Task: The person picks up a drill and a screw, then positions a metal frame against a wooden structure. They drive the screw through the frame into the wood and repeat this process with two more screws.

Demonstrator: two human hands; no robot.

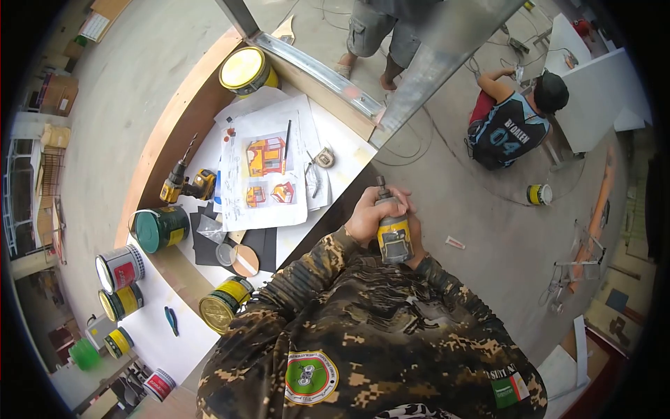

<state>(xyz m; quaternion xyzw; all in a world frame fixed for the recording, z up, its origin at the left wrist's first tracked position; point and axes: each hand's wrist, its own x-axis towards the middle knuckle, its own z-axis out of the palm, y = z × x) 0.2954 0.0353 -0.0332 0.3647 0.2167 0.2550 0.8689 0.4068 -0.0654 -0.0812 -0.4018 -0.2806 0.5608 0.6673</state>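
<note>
A yellow and grey power tool (396, 241) with a dark metal tip is held upright in front of my camouflage shirt. My left hand (375, 215) wraps round its upper part from the left side of the view. On the other side, my right hand (413, 227) closes round the tool's body, partly hidden behind it. Left of the hands, a white tabletop (340, 183) bears printed sheets (269, 167) with coloured drawings, a pencil, a tape measure (324, 158) and a yellow drill (188, 183).
Paint cans, among them a green one (160, 229) and a gold-lidded one (225, 302), stand along the table's left and near sides. A metal frame (317, 70) rises at the back. One person (513, 133) sits at the right; another person's legs (380, 38) stand beyond the frame.
</note>
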